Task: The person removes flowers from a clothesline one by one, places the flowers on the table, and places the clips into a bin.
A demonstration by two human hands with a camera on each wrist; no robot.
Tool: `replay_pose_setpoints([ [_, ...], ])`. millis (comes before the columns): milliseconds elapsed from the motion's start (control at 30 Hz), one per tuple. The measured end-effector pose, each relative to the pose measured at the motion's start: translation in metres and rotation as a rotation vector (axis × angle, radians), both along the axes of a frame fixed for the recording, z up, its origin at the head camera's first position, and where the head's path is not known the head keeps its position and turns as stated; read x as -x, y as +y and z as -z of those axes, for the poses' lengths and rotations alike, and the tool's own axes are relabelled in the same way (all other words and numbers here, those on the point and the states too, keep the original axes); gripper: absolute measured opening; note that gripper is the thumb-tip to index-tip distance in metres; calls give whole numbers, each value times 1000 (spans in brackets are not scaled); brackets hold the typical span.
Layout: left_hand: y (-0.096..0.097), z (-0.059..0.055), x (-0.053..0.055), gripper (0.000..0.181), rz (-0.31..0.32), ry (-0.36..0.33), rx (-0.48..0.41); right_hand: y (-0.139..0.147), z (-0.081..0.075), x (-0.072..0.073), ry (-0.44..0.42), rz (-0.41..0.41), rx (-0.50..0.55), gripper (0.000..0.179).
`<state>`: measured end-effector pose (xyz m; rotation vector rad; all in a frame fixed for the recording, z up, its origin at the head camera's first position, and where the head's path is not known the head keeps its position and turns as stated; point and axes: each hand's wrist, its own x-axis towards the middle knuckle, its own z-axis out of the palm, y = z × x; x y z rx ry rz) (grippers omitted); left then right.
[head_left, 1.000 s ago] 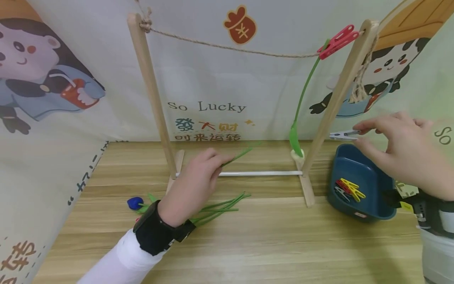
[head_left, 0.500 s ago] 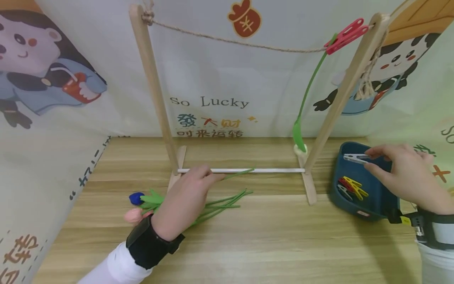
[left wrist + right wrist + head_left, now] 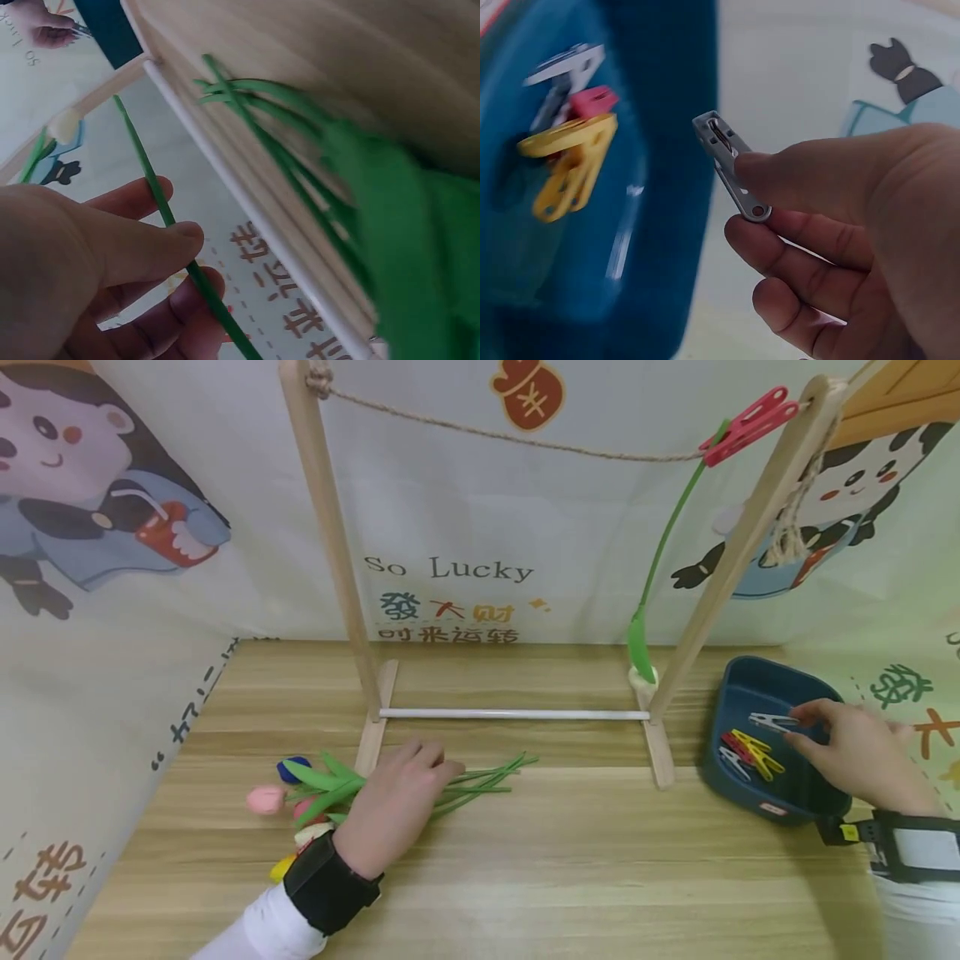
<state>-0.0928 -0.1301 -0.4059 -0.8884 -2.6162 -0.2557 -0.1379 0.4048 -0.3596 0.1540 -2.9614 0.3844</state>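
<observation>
In the left wrist view, my left hand (image 3: pixel 397 806) pinches one green tulip stem (image 3: pixel 157 191) between thumb and fingers. In the head view this hand is low over a bunch of artificial tulips (image 3: pixel 330 785) lying on the table, with blue, pink, white and yellow heads. My right hand (image 3: pixel 862 750) pinches a grey clothespin (image 3: pixel 744 201) by its handle end, over the blue bin (image 3: pixel 738 793). At the rope's right end a pink clothespin (image 3: pixel 750 427) holds another tulip (image 3: pixel 639 647), which hangs head down with a white bloom.
A rope (image 3: pixel 517 439) spans two wooden posts, the left post (image 3: pixel 337 543) and right post (image 3: pixel 742 545), joined low by a white rod (image 3: pixel 517 715). Yellow, red and grey clothespins (image 3: pixel 767 762) lie inside the bin. A printed cloth (image 3: pixel 450 510) stands behind.
My left hand has lowered toward the bunch with its stem. My right hand has come down over the bin with the grey clothespin. The head view has tipped down slightly.
</observation>
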Motion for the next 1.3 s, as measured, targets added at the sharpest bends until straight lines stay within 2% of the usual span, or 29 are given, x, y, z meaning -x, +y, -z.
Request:
replay_pose_setpoints([
  [367, -7, 25, 2, 32, -49, -67, 40, 13, 23, 3, -95, 18, 9, 33],
  [700, -9, 35, 3, 29, -54, -96, 67, 18, 30, 5, -180, -6, -14, 33],
  [867, -10, 35, 1, 30, -56, -79, 95, 20, 32, 6, -223, -6, -42, 36],
  [1033, -10, 30, 1, 33, -58, -86, 91, 20, 32, 5, -217, -9, -49, 36],
  [1167, -9, 22, 1, 32, -55, -86, 62, 18, 28, 3, -174, -7, -44, 37],
  [1300, -9, 10, 4, 34, -36, -59, 18, 10, 16, 1, -99, 12, -61, 36],
])
